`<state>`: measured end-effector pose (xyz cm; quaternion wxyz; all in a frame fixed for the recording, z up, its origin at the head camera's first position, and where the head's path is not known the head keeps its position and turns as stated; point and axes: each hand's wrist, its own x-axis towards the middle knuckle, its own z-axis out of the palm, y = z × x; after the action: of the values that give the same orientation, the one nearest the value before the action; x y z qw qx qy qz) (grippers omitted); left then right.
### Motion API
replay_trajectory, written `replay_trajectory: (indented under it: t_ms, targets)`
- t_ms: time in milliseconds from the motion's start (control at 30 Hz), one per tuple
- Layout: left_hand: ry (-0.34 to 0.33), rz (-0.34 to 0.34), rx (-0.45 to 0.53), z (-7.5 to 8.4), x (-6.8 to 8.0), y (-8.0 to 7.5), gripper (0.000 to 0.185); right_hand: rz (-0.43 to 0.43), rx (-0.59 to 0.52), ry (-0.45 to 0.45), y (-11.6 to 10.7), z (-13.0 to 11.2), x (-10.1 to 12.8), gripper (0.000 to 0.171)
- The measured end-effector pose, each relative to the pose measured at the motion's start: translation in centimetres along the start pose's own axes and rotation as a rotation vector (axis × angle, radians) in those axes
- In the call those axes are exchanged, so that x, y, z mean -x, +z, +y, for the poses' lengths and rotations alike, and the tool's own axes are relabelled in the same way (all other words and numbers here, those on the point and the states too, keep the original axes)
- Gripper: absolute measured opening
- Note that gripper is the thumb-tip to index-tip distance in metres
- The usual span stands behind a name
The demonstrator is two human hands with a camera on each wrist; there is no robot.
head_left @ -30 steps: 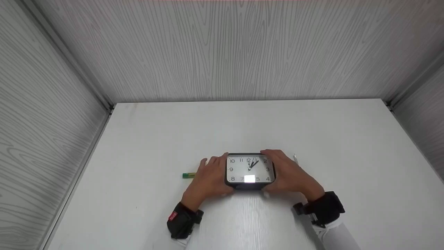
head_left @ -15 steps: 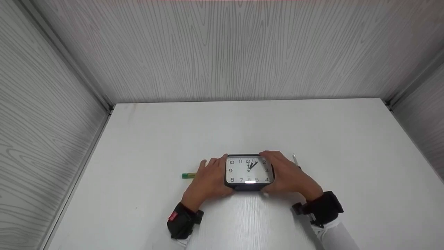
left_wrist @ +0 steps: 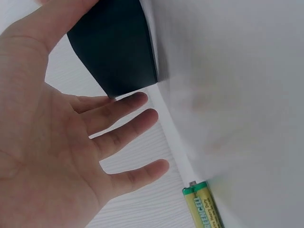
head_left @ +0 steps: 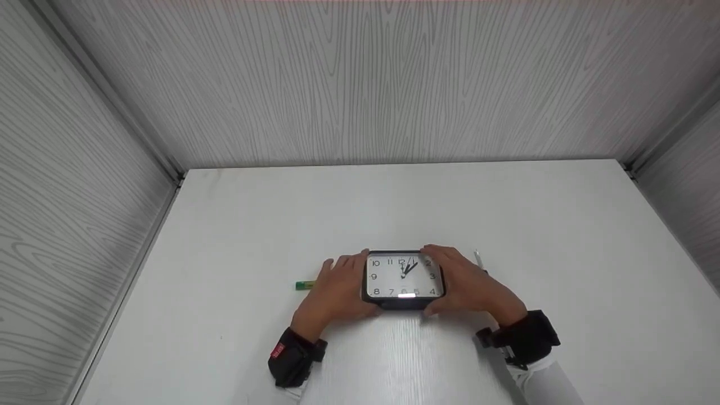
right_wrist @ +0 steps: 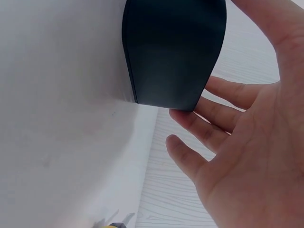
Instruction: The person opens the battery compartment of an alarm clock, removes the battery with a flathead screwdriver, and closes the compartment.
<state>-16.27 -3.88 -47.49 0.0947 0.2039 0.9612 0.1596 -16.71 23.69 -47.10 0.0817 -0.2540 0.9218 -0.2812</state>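
A black-framed rectangular clock (head_left: 403,277) with a white face stands on the white table (head_left: 394,208), between my two hands. My left hand (head_left: 337,292) lies against the clock's left side, fingers straight and spread, thumb at the lower front edge. In the left wrist view the left hand's fingers (left_wrist: 118,128) reach just under the clock's dark casing (left_wrist: 116,52). My right hand (head_left: 467,284) rests against the right side, fingers over the upper right corner. The right wrist view shows the right hand's straight fingers (right_wrist: 223,111) behind the dark casing (right_wrist: 173,52).
Two green-and-yellow batteries (head_left: 305,285) lie on the table just left of my left hand, and the batteries (left_wrist: 204,206) appear close to its fingertips in the left wrist view. A thin white stick-like object (head_left: 478,259) lies behind my right hand. Grey wood-grain walls (head_left: 360,84) enclose three sides.
The clock has shifted very slightly left and its face has tilted a little, moving the glare spot lower. Both hands have stayed against its sides.
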Motion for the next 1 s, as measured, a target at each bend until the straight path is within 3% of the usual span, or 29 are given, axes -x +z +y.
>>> replay_trajectory:
  t_ms: [233,500,667,867,1000]
  targets:
    - [0.029,0.025,-0.025,-0.1,0.0,-0.8,0.116,-0.018,-0.012,0.021,-0.3,0.1,0.2,0.120]
    - [0.061,0.073,-0.040,-0.4,0.1,-1.6,0.115,0.016,-0.025,0.012,-0.8,0.0,0.6,0.111]
    - [0.072,0.171,-0.032,-0.8,-0.1,-1.9,0.104,0.114,0.060,-0.002,-0.9,0.2,0.4,0.094]
    - [0.062,0.316,-0.009,-2.0,-0.1,-1.1,0.089,0.250,0.195,-0.011,-0.7,1.4,0.4,0.079]
    - [0.029,0.342,-0.006,-3.5,-0.1,-0.7,0.083,0.321,0.251,0.027,-0.4,2.6,0.5,0.074]
